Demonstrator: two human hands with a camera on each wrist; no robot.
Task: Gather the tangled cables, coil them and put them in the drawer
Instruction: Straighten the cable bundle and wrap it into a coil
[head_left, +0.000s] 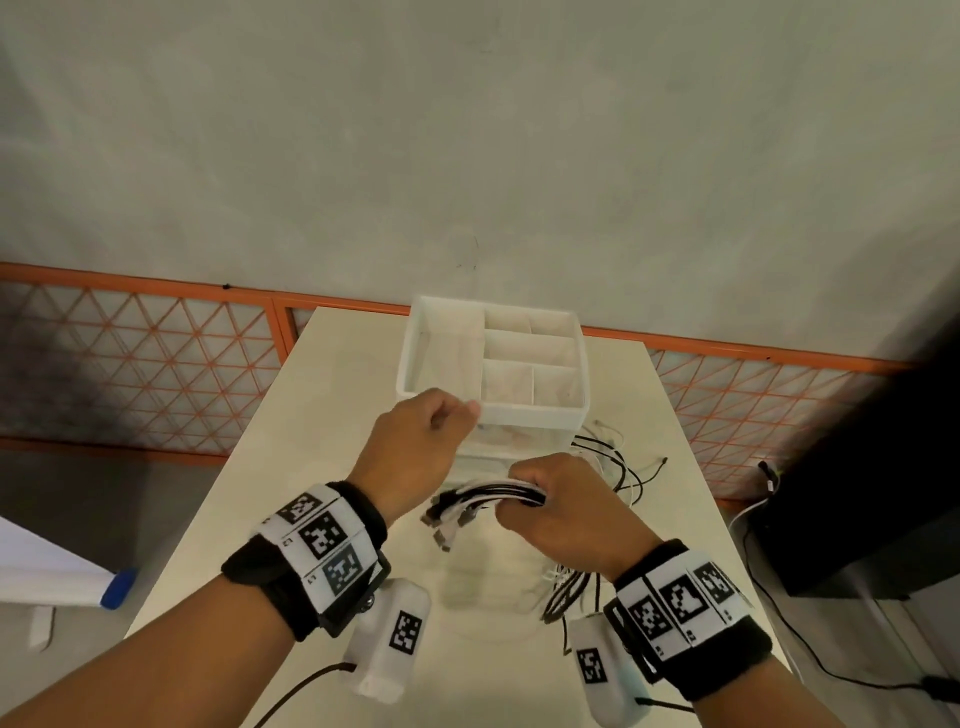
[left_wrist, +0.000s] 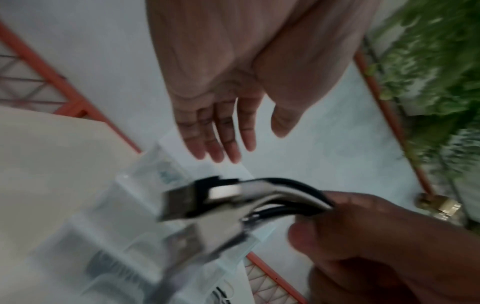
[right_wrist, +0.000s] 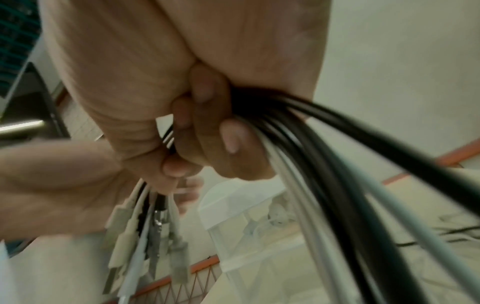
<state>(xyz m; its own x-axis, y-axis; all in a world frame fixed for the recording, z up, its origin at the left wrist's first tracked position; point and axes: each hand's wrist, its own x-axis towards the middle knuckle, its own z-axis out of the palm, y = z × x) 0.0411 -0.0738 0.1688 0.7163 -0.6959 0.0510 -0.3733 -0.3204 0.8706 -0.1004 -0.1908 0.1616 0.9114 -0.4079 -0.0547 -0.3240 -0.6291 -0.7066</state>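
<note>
Our right hand (head_left: 550, 501) grips the bundle of cables (head_left: 493, 496) with fingers curled tight around it, just in front of the drawer unit (head_left: 524, 410). Our left hand (head_left: 421, 441) hovers at the unit's front left, holding nothing, fingers relaxed and nearly straight in the wrist view.

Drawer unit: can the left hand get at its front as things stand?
Probably yes. The left hand holds nothing, fingers straight in the left wrist view, and sits just before the drawer unit with nothing between. The right hand grips the cables lower and to the side, clear of that path.
</note>
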